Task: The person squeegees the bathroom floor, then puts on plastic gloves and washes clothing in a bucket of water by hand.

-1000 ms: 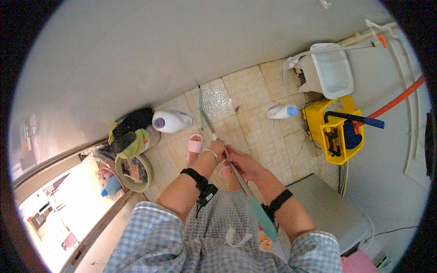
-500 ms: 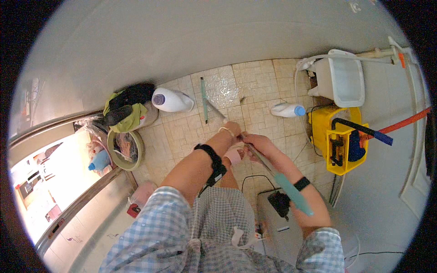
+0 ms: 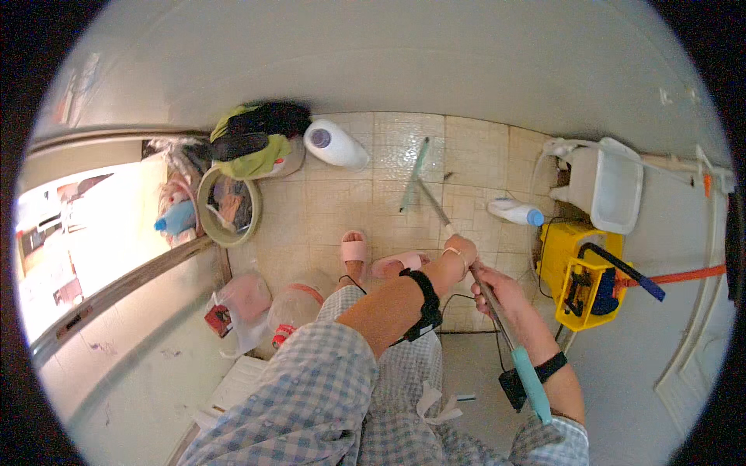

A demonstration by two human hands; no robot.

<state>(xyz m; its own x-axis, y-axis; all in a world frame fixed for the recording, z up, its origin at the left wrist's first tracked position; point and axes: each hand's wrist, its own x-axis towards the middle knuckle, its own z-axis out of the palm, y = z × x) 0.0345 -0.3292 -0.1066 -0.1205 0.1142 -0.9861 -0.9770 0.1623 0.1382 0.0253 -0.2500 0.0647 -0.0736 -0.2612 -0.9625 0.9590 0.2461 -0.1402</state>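
Note:
Both hands grip a long-handled floor squeegee (image 3: 434, 203). My left hand (image 3: 460, 252), with a light bracelet at its wrist, is closed round the upper part of the pole nearer the blade. Lower on the pole, close to the left, my right hand (image 3: 501, 299) is wrapped round it. The teal end grip (image 3: 531, 384) passes beside my right forearm. On the wet-looking tiled floor (image 3: 334, 203) lies the narrow green blade (image 3: 415, 175), slanting, with a small dark bit (image 3: 448, 177) to its right. My pink slippers (image 3: 353, 247) stand left of the hands.
A white jug (image 3: 336, 144) stands near the far wall; a blue-capped bottle (image 3: 515, 211) is at right. A yellow mop bucket (image 3: 563, 260) and white tub (image 3: 618, 186) line the right side. A round bin (image 3: 252, 206) and plastic containers (image 3: 295, 304) sit left, near the doorway.
The squeegee blade has slid right across the tiles, away from the white jug and closer to the dark bit, and now slants. My hands moved with it. The whole view has shifted.

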